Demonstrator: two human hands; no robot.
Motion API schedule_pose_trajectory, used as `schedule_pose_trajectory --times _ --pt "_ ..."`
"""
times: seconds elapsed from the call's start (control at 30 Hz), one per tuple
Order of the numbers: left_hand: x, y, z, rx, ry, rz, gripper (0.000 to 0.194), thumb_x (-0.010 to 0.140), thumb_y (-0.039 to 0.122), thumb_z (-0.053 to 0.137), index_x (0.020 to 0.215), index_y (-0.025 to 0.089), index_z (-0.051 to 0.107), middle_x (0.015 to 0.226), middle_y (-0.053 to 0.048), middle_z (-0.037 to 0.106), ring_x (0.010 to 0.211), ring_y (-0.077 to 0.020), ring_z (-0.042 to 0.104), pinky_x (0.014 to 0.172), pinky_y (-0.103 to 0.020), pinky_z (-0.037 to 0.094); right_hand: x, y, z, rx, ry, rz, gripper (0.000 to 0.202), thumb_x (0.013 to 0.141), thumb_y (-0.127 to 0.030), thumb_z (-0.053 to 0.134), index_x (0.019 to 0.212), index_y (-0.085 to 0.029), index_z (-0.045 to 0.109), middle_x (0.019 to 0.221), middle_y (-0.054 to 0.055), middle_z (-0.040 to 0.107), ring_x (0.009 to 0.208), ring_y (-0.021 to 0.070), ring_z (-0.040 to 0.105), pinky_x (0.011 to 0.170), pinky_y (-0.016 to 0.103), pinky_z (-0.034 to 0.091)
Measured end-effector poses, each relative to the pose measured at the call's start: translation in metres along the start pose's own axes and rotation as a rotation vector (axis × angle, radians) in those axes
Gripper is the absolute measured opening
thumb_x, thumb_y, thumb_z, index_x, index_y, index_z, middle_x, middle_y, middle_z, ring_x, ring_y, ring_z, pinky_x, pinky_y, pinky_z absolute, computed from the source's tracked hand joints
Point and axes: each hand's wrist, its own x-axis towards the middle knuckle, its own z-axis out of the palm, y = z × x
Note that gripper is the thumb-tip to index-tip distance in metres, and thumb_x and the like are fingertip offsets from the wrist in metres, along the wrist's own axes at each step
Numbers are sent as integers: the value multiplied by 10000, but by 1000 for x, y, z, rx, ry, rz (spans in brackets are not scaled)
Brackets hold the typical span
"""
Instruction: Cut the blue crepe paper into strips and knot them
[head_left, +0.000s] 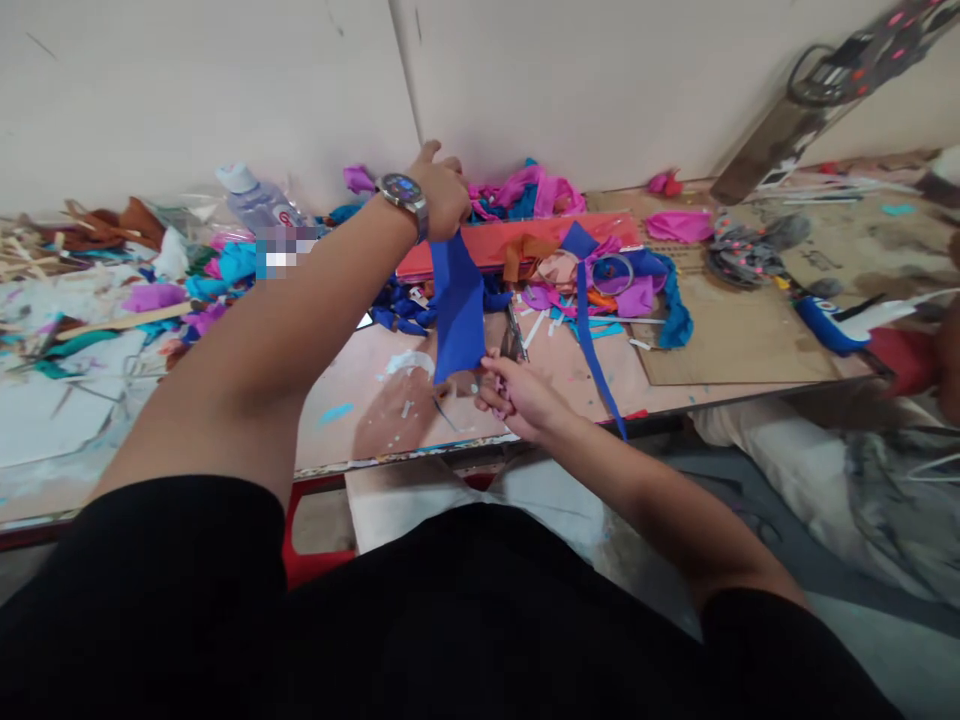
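Note:
A blue strip of crepe paper (459, 310) hangs stretched between my two hands above the table. My left hand (444, 195), with a watch on the wrist, is closed on its upper end; the fingertips are partly hidden. Lower down, my right hand (517, 395) pinches the bottom right corner between thumb and finger. Something small and pinkish shows within the curled fingers of that hand, too unclear to name. Twisted blue paper pieces (405, 312) lie left of the strip. Behind it is a flat red-orange packet (420, 262).
A roll of clear tape (613, 273) sits among coloured paper scraps, with a narrow blue strip (592, 350) hanging over the table edge. A clear bottle (259, 205) stands back left. Cardboard (690, 345), a dark bottle (765, 150) and a blue-and-white tool (832, 325) are at right.

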Motion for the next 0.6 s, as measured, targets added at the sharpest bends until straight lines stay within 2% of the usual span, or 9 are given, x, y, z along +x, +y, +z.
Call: schedule_pose_trajectory --times 0.07,0.13,0.17,0.23,0.33,0.37,0.4,0.47,0.6 --pt "2 -1 1 -66 28 -7 487 911 190 429 1325 113 673 1627 -65 509 1553 -156 345 1317 -448 55 18 -2 1 -4 18 1 196 857 -249 674 815 -237 483 537 -135 438 348 51 235 517 252 415" --pt "-9 1 3 -140 77 -22 576 949 245 400 1502 141 522 1712 -51 376 1582 -158 280 1312 -402 101 31 -4 -2 -10 41 4 183 882 -235 640 803 -234 475 540 -131 442 346 52 236 504 251 410" --pt "-19 4 6 -176 107 -33 566 979 290 372 1502 135 520 1698 -48 396 1574 -168 292 1304 -380 139 36 -6 -3 -13 52 2 183 889 -231 627 799 -234 468 537 -132 439 343 53 235 495 249 404" --pt "-48 11 17 -245 161 -42 561 1040 395 303 1446 109 565 1566 -35 544 1491 -158 413 1261 -318 243 45 -10 -6 -19 67 -10 184 899 -233 609 795 -235 458 525 -135 434 339 56 235 481 246 395" --pt "-100 28 49 -391 296 -130 552 1100 498 273 1338 118 596 1317 -59 677 1223 -154 616 1097 -291 447 54 -19 -5 -30 55 -31 189 900 -237 588 778 -235 443 506 -137 423 331 57 234 470 243 387" --pt "-116 33 60 -670 448 -264 460 1086 520 393 1201 144 632 1150 -67 716 1042 -157 671 970 -291 518 56 -22 -3 -34 43 -34 185 893 -232 586 776 -234 442 507 -136 429 328 55 234 469 243 388" --pt "-131 39 71 -999 500 -397 403 1054 552 492 1088 172 622 1005 -46 706 874 -138 672 854 -272 544 59 -25 0 -37 28 -35 181 881 -223 590 777 -233 442 507 -137 433 325 53 234 469 242 388" --pt "-154 47 88 -1687 416 -710 421 944 612 669 966 205 569 830 9 625 649 -113 606 672 -255 540 63 -30 6 -44 -6 -33 179 851 -198 601 783 -235 439 500 -143 432 317 53 234 470 243 387" --pt "-171 53 98 -1999 114 -852 505 932 660 645 964 157 602 836 -57 669 591 -152 634 618 -334 603 69 -32 13 -69 -72 -27 173 817 -174 609 799 -235 448 494 -146 447 313 53 246 482 241 394"
